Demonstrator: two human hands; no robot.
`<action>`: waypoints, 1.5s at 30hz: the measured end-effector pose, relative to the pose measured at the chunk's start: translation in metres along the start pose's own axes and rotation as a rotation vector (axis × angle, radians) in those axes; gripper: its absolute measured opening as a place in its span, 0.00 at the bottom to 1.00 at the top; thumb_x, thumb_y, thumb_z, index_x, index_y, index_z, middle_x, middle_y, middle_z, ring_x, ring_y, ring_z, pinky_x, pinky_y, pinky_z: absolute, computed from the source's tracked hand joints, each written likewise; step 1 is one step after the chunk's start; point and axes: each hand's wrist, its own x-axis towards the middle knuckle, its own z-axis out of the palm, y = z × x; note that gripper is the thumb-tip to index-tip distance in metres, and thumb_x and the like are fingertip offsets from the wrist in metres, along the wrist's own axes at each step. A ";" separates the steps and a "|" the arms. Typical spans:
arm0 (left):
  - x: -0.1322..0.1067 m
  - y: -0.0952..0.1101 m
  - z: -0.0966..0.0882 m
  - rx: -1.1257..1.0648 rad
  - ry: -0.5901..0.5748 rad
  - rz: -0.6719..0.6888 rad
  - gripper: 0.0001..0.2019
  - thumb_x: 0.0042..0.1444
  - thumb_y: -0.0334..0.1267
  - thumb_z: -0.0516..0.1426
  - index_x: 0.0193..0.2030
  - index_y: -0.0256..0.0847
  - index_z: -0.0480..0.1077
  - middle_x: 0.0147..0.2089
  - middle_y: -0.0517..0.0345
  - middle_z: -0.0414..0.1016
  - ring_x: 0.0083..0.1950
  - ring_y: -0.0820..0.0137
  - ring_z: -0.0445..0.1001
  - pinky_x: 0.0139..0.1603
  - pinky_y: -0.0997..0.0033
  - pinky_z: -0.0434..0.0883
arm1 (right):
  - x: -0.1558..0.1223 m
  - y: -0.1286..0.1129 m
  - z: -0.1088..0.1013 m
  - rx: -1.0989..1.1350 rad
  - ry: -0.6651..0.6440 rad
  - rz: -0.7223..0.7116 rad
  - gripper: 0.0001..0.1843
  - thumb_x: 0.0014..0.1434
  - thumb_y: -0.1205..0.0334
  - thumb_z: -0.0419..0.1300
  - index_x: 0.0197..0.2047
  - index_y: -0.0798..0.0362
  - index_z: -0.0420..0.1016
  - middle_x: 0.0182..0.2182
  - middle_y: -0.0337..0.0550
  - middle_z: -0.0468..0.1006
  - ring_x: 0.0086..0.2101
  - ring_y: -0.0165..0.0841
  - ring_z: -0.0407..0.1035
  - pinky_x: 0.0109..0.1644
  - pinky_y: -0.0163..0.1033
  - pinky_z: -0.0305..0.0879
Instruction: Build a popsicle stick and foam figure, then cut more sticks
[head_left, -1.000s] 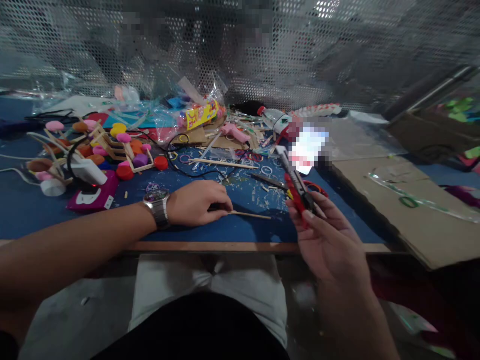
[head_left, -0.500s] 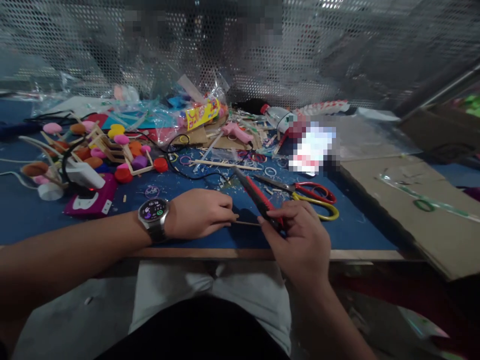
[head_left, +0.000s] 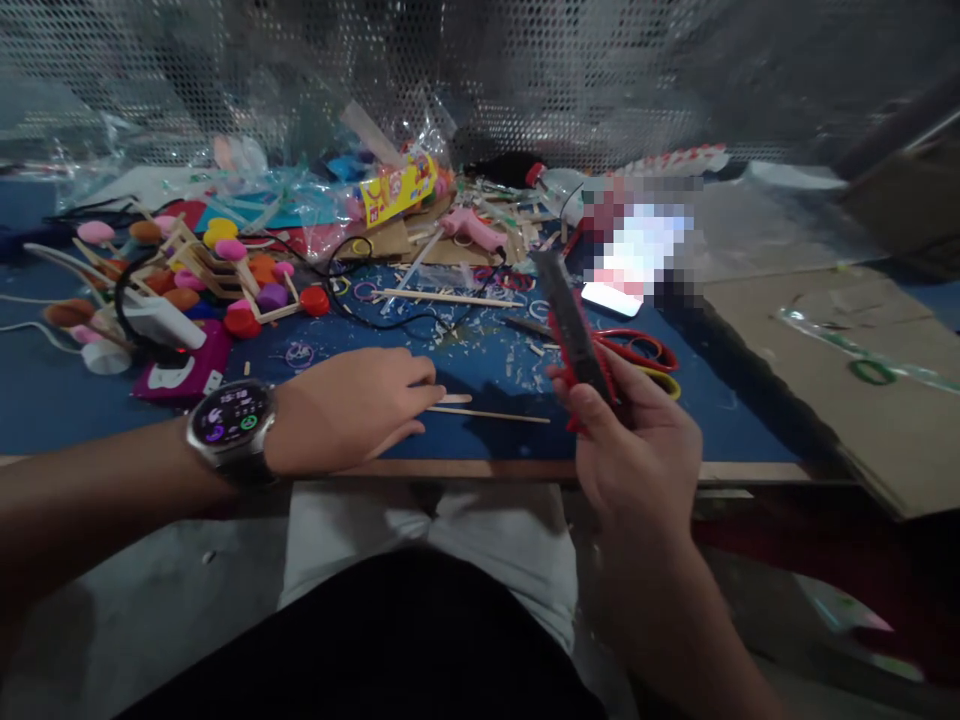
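the left hand (head_left: 349, 410) lies palm down near the table edge, fingers bent and thumb a little apart; two pale sticks, a thin stick (head_left: 495, 414) and the tip of a wider stick (head_left: 457, 399), show from under its fingertips, and i cannot tell whether it pinches them or merely rests on them. the right hand (head_left: 637, 435) is closed round a red-and-black cutter (head_left: 576, 335), raised above the table (head_left: 502, 445) and pointing away from the body; blur hides whether any blade is out

if the left hand's hold is as light as it looks, the thin stick could roll or swivel under pressure, since its far end lies loose between the hands. a cutter brought down near those fingertips could skid off so narrow a piece and nick them. the scissors (head_left: 534, 327) lie just beyond the right hand, partly behind the cutter, so a careless swing could knock them or the lit phone (head_left: 619, 265) farther out. the black cord (head_left: 405, 324) beyond the left hand might snag a reaching sleeve or wrist
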 end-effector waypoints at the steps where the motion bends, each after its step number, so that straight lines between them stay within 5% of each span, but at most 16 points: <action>1: -0.005 0.001 -0.001 0.014 0.013 -0.046 0.13 0.66 0.38 0.59 0.55 0.38 0.77 0.54 0.46 0.78 0.52 0.57 0.77 0.52 0.59 0.72 | 0.000 0.000 0.000 0.046 0.013 -0.007 0.22 0.53 0.57 0.74 0.51 0.47 0.80 0.41 0.39 0.83 0.40 0.37 0.80 0.51 0.48 0.76; 4: -0.021 0.006 0.000 0.062 0.036 -0.181 0.14 0.66 0.40 0.59 0.55 0.38 0.77 0.55 0.45 0.77 0.51 0.56 0.76 0.52 0.57 0.72 | -0.001 -0.001 -0.001 0.148 -0.008 -0.011 0.14 0.55 0.60 0.71 0.45 0.46 0.78 0.40 0.36 0.82 0.39 0.37 0.81 0.53 0.50 0.77; 7: -0.032 0.014 0.007 0.069 0.108 -0.327 0.17 0.68 0.42 0.58 0.58 0.38 0.76 0.53 0.46 0.77 0.50 0.56 0.75 0.51 0.56 0.72 | -0.005 -0.007 -0.002 0.078 -0.085 -0.007 0.15 0.57 0.64 0.67 0.47 0.43 0.73 0.40 0.35 0.81 0.32 0.34 0.78 0.41 0.45 0.76; 11: -0.034 0.029 0.023 -0.067 0.283 -0.471 0.15 0.69 0.39 0.57 0.57 0.38 0.78 0.48 0.48 0.77 0.47 0.59 0.76 0.50 0.57 0.74 | -0.006 -0.018 -0.002 -0.443 -0.201 -0.131 0.22 0.59 0.59 0.66 0.56 0.43 0.71 0.41 0.40 0.79 0.34 0.37 0.73 0.42 0.46 0.71; 17: -0.020 0.045 0.039 -0.159 0.423 -0.524 0.07 0.66 0.35 0.59 0.42 0.40 0.81 0.42 0.54 0.81 0.41 0.63 0.75 0.44 0.60 0.73 | 0.000 -0.020 0.009 -0.869 -0.434 -0.407 0.06 0.65 0.57 0.60 0.43 0.48 0.72 0.37 0.47 0.78 0.38 0.44 0.72 0.43 0.48 0.67; 27: -0.005 0.048 0.048 -0.150 0.523 -0.542 0.07 0.66 0.36 0.60 0.40 0.39 0.80 0.39 0.54 0.80 0.40 0.64 0.74 0.42 0.62 0.73 | 0.002 -0.019 0.020 -0.866 -0.664 -0.455 0.11 0.58 0.73 0.59 0.41 0.47 0.72 0.39 0.45 0.81 0.42 0.43 0.72 0.45 0.45 0.68; 45: -0.017 0.060 0.052 -0.141 0.568 -0.635 0.08 0.68 0.37 0.59 0.42 0.45 0.81 0.36 0.57 0.81 0.37 0.62 0.73 0.39 0.57 0.70 | -0.003 -0.021 0.028 -0.831 -0.645 -0.394 0.13 0.53 0.74 0.58 0.37 0.45 0.70 0.32 0.40 0.81 0.36 0.40 0.75 0.35 0.41 0.67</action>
